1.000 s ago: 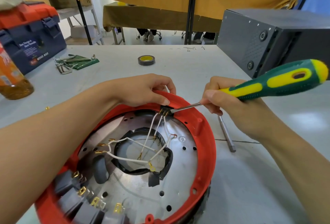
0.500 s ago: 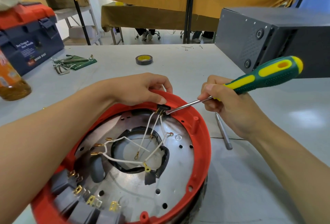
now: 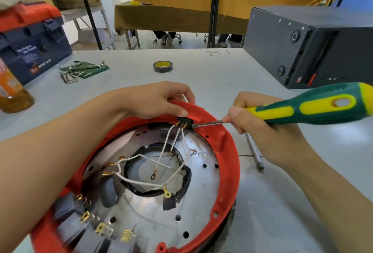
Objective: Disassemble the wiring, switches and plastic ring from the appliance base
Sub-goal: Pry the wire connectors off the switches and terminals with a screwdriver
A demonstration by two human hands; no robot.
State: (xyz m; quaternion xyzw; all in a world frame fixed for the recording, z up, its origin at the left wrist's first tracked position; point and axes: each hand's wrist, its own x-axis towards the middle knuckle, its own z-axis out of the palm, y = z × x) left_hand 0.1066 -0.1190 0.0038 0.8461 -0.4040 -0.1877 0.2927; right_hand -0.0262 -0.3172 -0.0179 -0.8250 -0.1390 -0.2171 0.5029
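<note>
Prying the small switch out of the red ring, base upturned on the counter (image 3: 222, 75).

My left hand (image 3: 153, 99) curls over the plastic ring (image 3: 232, 158) beside the switch (image 3: 184, 121); my right hand (image 3: 260, 119) grips the screwdriver (image 3: 302, 109), its tip at the switch's edge. Best to lever gently, sparing the white wires (image 3: 173, 141).

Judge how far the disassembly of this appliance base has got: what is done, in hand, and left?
Done: several white wires end in free ring terminals. In hand: the left hand steadies the red ring while the right hand works the screwdriver at the black connector. Left: its three wires, the grey switches, the ring.
</note>
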